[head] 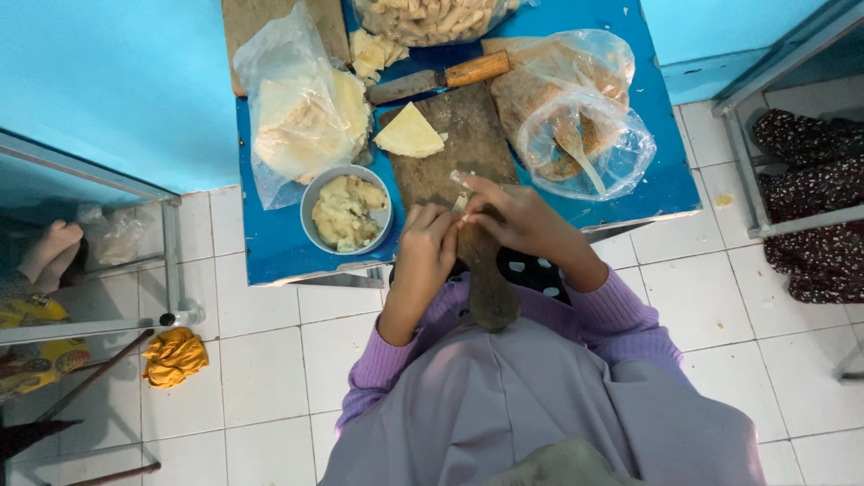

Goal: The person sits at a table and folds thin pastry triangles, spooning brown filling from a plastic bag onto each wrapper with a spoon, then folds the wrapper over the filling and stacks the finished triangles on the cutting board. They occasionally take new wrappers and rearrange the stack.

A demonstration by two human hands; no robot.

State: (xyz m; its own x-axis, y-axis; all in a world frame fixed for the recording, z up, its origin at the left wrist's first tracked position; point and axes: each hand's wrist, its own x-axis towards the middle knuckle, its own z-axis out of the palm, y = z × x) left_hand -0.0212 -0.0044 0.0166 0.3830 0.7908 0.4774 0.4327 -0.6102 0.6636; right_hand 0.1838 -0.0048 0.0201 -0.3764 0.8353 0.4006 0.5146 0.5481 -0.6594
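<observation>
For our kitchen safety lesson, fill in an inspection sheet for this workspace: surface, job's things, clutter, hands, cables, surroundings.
Surface: blue table, crumbs scattered on it.
Job's things: small pale wrapper piece pinched between both hands over the wooden board; triangular wrapper; bowl of filling.
Clutter: knife; bag of wrappers; bag with wooden spoon.
Hands: left hand and right hand, bare, close together.
Cables: nothing seen.
Surroundings: white tiled floor, yellow cloth, blue wall.

Blue table (270,243) with bowl (346,213), cutting board (463,135), knife (441,78), bags (301,112).
</observation>
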